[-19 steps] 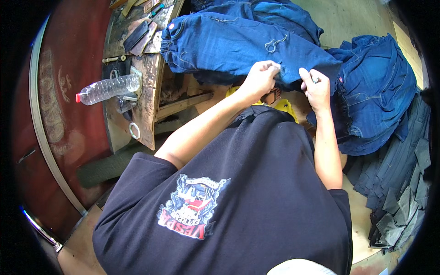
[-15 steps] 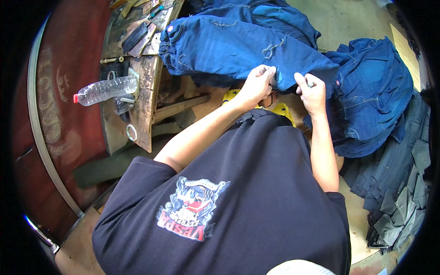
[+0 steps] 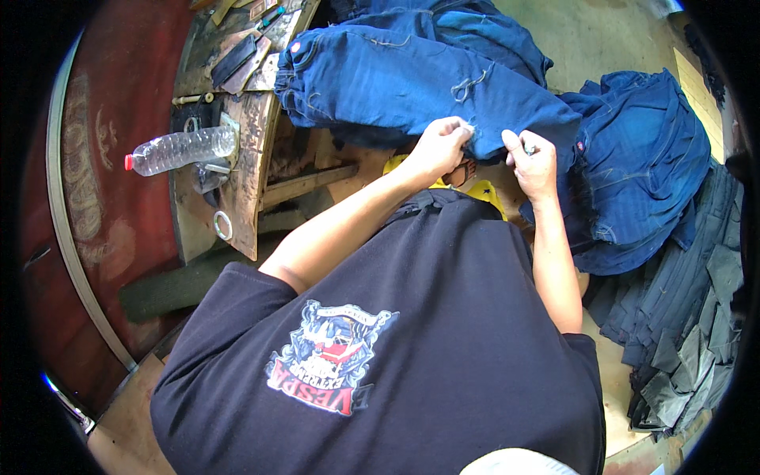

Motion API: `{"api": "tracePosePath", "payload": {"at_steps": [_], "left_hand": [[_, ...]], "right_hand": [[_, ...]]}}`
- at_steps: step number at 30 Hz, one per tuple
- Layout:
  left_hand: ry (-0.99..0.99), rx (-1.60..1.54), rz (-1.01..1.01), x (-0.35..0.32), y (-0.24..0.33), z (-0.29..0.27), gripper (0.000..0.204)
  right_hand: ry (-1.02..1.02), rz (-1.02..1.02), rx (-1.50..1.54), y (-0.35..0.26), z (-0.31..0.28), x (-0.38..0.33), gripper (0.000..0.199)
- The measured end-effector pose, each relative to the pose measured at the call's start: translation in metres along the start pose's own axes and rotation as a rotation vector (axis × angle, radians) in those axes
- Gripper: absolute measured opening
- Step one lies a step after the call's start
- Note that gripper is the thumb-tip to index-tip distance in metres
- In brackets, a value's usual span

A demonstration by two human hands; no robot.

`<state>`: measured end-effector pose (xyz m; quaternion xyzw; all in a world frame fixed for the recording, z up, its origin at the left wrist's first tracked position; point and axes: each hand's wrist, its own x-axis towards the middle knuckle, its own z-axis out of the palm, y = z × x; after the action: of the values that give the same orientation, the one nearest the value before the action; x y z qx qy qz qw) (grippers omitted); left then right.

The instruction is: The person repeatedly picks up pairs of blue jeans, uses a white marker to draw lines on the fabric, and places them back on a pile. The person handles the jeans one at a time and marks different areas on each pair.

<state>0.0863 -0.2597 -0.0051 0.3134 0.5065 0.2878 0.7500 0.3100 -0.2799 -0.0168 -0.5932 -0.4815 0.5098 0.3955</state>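
A blue denim garment (image 3: 380,87), apparently trousers with an elastic-gathered end and a small round red label, lies stretched out in front of me. Fingers and thumb of my left hand (image 3: 438,152) are closed on its near edge, beside a pale frayed spot (image 3: 473,131). A little to the right, my right hand (image 3: 535,168) is curled closed at the same edge, thumb up. Something small and shiny shows at its fingers; I cannot tell if it is a ring or a tool. Loose looped threads (image 3: 467,89) lie on the cloth.
More blue garments (image 3: 641,174) are heaped to the right, with dark folded cloth (image 3: 681,317) below them. A worn wooden bench (image 3: 252,174) on the left bears a clear plastic bottle (image 3: 182,150) with a red cap, a dark phone-like slab (image 3: 234,62) and a pale ring (image 3: 223,226).
My left hand has shifted slightly left and up along the cloth edge. My right hand has moved a little left and down. The garment's near edge has changed shape slightly between them.
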Motion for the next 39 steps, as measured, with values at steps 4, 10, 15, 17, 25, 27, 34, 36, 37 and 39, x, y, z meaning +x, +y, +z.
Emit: {"api": "tracePosePath", "payload": {"at_steps": [4, 10, 15, 17, 25, 27, 34, 36, 37, 39], "left_hand": [[0.000, 0.082, 0.091, -0.004, -0.001, 0.001, 0.015], [0.058, -0.185, -0.054, -0.006, -0.005, -0.007, 0.019], [-0.105, -0.135, 0.033, -0.010, -0.010, -0.018, 0.016], [0.005, -0.171, -0.067, -0.012, -0.011, -0.019, 0.016], [-0.013, -0.102, 0.039, -0.006, -0.009, -0.008, 0.018], [0.028, -0.094, 0.041, -0.006, -0.008, -0.008, 0.019], [0.068, -0.020, 0.067, -0.007, -0.010, -0.003, 0.022], [0.099, -0.060, 0.095, -0.009, -0.010, 0.000, 0.023], [0.134, -0.061, 0.019, -0.009, -0.010, 0.001, 0.023], [0.079, -0.103, 0.031, -0.010, -0.008, 0.001, 0.022]], "right_hand": [[-0.015, -0.022, -0.003, -0.001, -0.001, 0.000, 0.051], [-0.038, 0.047, -0.022, -0.004, -0.002, -0.001, 0.052], [-0.063, 0.068, -0.076, -0.009, -0.005, -0.001, 0.054], [-0.064, 0.065, -0.051, -0.008, -0.006, -0.001, 0.054], [-0.072, 0.027, 0.002, 0.001, -0.005, 0.001, 0.054], [-0.076, -0.011, -0.006, 0.001, -0.005, 0.001, 0.053], [-0.081, -0.012, -0.028, -0.003, -0.005, 0.000, 0.053], [-0.083, -0.016, -0.031, -0.003, -0.005, 0.000, 0.053], [-0.082, -0.022, -0.026, -0.002, -0.005, 0.000, 0.053], [-0.082, -0.024, -0.019, -0.001, -0.005, 0.000, 0.053]]}}
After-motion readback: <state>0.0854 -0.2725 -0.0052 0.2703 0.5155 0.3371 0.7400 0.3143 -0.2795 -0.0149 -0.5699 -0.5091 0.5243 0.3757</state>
